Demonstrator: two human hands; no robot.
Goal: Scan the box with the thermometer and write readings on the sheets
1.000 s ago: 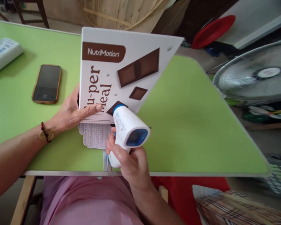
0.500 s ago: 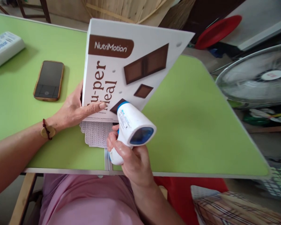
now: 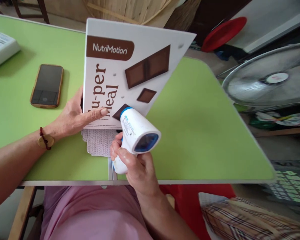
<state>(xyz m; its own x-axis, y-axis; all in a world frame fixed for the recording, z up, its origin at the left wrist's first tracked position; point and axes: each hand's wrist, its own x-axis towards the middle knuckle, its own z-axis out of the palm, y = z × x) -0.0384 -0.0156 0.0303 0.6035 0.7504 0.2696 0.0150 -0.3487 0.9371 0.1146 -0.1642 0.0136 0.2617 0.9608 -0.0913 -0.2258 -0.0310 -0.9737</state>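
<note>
- the left hand [image 3: 71,113] has the box [image 3: 131,71] by its near left corner. the thumb lies flat on the front; the other fingers are mostly hidden, so i cannot tell how they bend.
- the right hand [image 3: 137,168] is wrapped around the handle of the gun [image 3: 138,131] — fingers curled in, thumb on the back.
- the box is past the gun, up and a bit to the left of the right hand. it is tilted, and its big words run sideways.
- the gun's long barrel slants: the blue nose is up and left, at the box's low edge, and the dark screen looks back at the person. i cannot tell if nose and box touch.
- the left hand is the one on the box — the right hand only meets the gun.
- some cards [image 3: 98,145] poke out below the box, on the green table [image 3: 202,143].
- the phone [image 3: 47,86] lies left of the box, near the left hand.
</note>
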